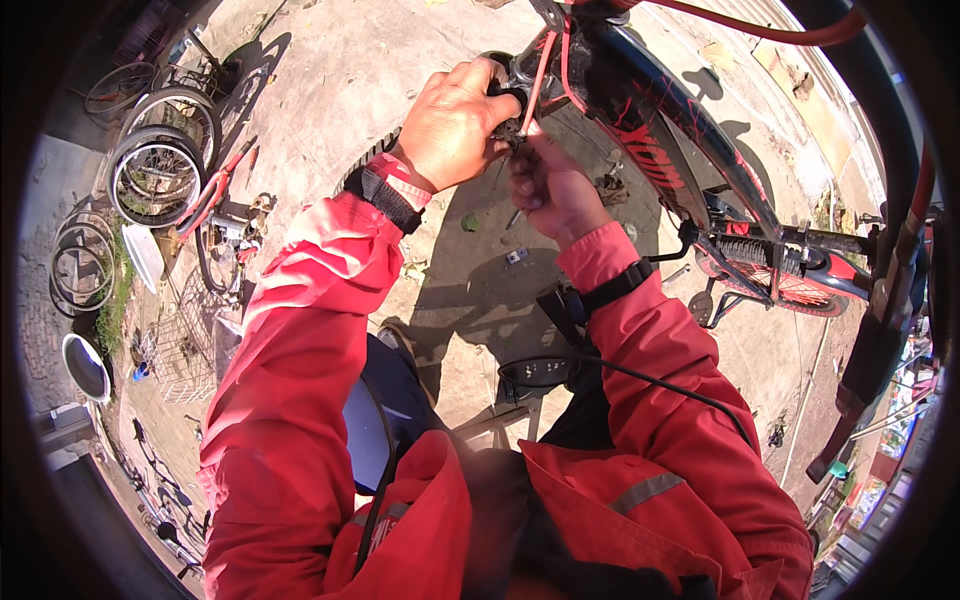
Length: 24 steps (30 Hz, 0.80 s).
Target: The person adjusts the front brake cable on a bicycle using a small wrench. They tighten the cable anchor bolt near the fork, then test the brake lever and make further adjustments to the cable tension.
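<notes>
A black bicycle frame [650,130] with red markings stands in front of me, toward the upper right. My left hand [450,125] is closed around a small black part [512,105] at the bicycle's front. Just to its right, my right hand [560,190] pinches at the lower side of that part. What its fingertips hold is hidden. A red cable [541,75] runs down from above to between both hands. Part of a knobbly tyre [366,160] shows beyond my left wrist.
Wheels [158,175] and loose rings [82,262] lie at the left, near a long red-handled object [216,190] and a wire basket [185,345]. The bicycle's rear wheel [790,293] is at right. A handlebar end [850,410] reaches in beside my right arm.
</notes>
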Each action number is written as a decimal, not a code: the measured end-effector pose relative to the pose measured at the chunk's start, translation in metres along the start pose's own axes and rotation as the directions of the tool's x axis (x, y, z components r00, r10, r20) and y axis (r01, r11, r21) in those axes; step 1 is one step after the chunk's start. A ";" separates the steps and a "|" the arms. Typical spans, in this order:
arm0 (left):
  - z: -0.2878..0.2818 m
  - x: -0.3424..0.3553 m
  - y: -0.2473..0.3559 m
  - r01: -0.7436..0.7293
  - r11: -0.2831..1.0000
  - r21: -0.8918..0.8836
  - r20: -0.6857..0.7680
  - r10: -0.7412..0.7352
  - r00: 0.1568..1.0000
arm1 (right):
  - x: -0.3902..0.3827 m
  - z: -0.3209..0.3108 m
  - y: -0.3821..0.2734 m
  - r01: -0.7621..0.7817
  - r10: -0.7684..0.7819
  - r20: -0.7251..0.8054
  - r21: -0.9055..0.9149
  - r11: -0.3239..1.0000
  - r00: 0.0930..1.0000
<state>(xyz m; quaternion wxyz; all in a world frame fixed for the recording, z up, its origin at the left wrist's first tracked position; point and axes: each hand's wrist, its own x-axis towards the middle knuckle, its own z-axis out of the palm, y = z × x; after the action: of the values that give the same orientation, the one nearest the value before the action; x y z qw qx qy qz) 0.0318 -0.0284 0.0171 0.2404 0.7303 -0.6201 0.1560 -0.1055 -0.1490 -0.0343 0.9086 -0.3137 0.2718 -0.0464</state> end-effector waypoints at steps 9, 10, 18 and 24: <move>0.018 -0.047 0.045 0.514 0.761 -0.395 -0.156 -0.607 0.779 | 0.001 0.002 0.001 0.027 -0.028 0.004 0.024 0.999 1.000; 0.021 -0.052 0.053 0.601 0.636 -0.484 -0.001 -0.688 0.726 | 0.000 0.002 0.001 0.031 -0.031 0.006 0.023 0.999 1.000; 0.041 -0.036 0.051 0.731 0.401 -0.551 0.247 -0.759 0.602 | -0.003 0.003 0.000 0.040 -0.040 -0.006 0.011 0.999 0.999; 0.034 -0.026 0.053 0.619 -0.081 -0.781 0.458 -0.748 0.481 | 0.004 -0.006 0.006 0.053 -0.052 -0.042 0.026 0.998 0.998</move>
<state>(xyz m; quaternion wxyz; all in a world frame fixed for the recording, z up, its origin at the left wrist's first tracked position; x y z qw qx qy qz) -0.0270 -0.0318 -0.0167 0.6681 0.6693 -0.1178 -0.3030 -0.1059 -0.1484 -0.0441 0.9054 -0.3075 0.2814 -0.0805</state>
